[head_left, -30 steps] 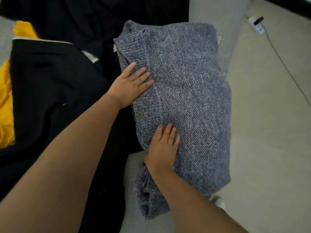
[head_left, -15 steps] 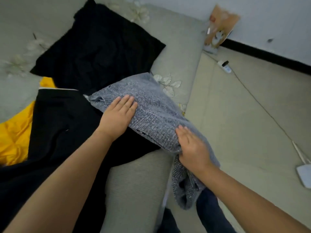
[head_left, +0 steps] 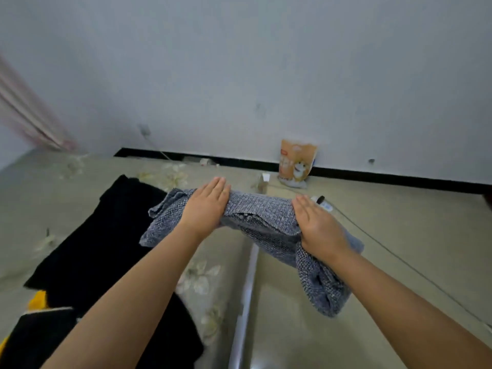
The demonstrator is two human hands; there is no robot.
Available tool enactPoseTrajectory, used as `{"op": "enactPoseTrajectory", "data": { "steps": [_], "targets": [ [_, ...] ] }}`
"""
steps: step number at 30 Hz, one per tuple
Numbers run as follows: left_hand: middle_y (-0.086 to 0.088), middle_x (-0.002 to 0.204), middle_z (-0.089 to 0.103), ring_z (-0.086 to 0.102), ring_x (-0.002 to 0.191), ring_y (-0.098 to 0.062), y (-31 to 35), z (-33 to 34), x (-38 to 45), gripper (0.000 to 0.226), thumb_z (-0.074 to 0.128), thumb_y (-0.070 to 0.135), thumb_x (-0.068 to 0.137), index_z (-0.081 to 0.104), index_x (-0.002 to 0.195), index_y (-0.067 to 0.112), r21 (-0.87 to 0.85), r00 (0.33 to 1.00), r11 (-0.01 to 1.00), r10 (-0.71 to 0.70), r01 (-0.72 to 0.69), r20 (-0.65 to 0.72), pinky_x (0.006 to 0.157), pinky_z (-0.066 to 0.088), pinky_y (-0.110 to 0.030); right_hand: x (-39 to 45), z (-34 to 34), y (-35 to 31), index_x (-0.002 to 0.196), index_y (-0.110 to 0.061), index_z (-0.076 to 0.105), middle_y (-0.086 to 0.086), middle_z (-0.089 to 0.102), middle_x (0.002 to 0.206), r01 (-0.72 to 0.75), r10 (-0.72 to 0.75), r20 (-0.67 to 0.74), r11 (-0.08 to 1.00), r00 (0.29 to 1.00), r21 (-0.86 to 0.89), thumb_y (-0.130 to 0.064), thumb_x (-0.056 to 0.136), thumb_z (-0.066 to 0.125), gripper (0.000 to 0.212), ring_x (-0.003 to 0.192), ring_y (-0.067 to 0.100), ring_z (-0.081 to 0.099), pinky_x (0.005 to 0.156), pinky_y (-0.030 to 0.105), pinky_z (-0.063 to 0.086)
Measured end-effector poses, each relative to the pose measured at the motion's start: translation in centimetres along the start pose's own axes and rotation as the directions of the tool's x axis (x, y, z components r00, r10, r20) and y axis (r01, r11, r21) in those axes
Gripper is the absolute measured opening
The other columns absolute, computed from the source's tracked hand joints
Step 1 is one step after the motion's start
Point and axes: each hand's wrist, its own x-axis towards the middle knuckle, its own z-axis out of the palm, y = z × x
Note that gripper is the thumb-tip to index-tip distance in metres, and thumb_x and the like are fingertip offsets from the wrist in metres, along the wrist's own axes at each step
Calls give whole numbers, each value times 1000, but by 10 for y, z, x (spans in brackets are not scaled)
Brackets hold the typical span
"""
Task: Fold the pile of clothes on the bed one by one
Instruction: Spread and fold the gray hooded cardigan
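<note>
A folded grey knit sweater (head_left: 262,211) hangs in the air over the bed's right edge, sagging between my two hands. My left hand (head_left: 206,209) lies on top of its left part with fingers straight and the thumb hidden beneath. My right hand (head_left: 316,225) holds the right part the same way, and a loose end droops below it toward the floor. A black garment (head_left: 106,235) lies spread on the bed (head_left: 40,198) to the left. A yellow garment (head_left: 37,299) peeks out under more black cloth at the lower left.
The bed's right edge (head_left: 247,288) runs down the middle, with bare floor (head_left: 399,235) to its right. An orange-and-white bag (head_left: 296,163) leans against the wall. A power strip (head_left: 323,203) and its cable lie on the floor behind the sweater.
Both hands have lifted the sweater off the bed and carried it forward and to the right. My view has tilted up toward the wall.
</note>
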Motion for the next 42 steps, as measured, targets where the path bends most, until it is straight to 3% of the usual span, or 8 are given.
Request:
{"op": "enactPoseTrajectory", "data": {
  "steps": [5, 12, 17, 19, 21, 29, 36, 42],
  "targets": [
    [-12, 155, -3, -4, 143, -24, 26, -62, 108, 58, 27, 26, 101, -4, 145, 5, 26, 993, 999, -42, 45, -110, 114, -4, -32, 68, -17, 113, 95, 14, 65, 28, 66, 98, 15, -21, -85, 998, 996, -68, 16, 19, 78, 77, 89, 39, 66, 66, 46, 55],
    [-9, 155, -8, -7, 142, -21, 13, -118, 237, 79, 44, 40, 94, -7, 145, 6, 29, 974, 996, -78, 86, -212, 113, -8, -30, 182, -15, 208, 96, 14, 65, 28, 67, 98, 10, -28, -143, 992, 989, -128, 16, 17, 80, 80, 89, 38, 67, 72, 44, 55],
    [-11, 154, -6, -6, 142, -22, -30, -138, 345, 52, 19, 10, 99, -6, 145, 5, 60, 971, 995, -67, 83, -229, 114, -5, -32, 284, 3, 252, 96, 14, 65, 28, 67, 98, 11, -26, -112, 992, 993, -129, 13, 16, 82, 82, 90, 37, 67, 74, 41, 55],
    [-11, 154, -7, -7, 142, -22, -51, -146, 394, 53, 18, 6, 98, -7, 145, 6, 82, 967, 994, -46, 68, -250, 114, -5, -32, 329, 9, 270, 118, 20, 47, 38, 50, 121, -17, 10, -59, 994, 998, -112, 15, 45, 77, 80, 113, 46, 52, 96, 47, 43],
    [-11, 154, -8, -8, 142, -22, -69, -151, 440, 54, 18, 5, 97, -8, 145, 6, 93, 964, 993, -41, 67, -261, 113, -7, -33, 373, 18, 295, 140, 11, 11, 31, 12, 148, 18, -11, 51, 990, 999, -141, 10, 78, 54, 76, 139, 37, 16, 116, 38, 9],
    [-11, 154, -10, -11, 142, -23, -132, -155, 605, 53, 16, 10, 99, -12, 144, 5, 83, 936, 987, -104, 139, -337, 111, -12, -34, 543, 62, 369, 142, 5, -8, 24, -8, 152, 70, -39, 121, 963, 992, -261, 6, 88, 40, 73, 141, 34, -6, 113, 37, -10],
    [-12, 154, -10, -11, 142, -24, -204, -128, 711, 54, 17, 7, 98, -11, 144, 4, 79, 927, 952, -268, 297, -264, 113, -10, -34, 700, 130, 405, 142, 6, -7, 25, -7, 152, 259, -236, 127, 943, 963, -207, 7, 87, 41, 73, 141, 34, -6, 114, 37, -9],
    [-12, 154, -10, -11, 142, -24, -293, -97, 744, 54, 16, 7, 97, -12, 144, 4, 85, 853, 851, -509, 519, -115, 113, -9, -33, 847, 193, 372, 142, 6, -5, 24, -4, 152, 509, -503, 80, 856, 860, -93, 6, 87, 42, 73, 142, 32, -3, 113, 35, -10]
  ]
}}
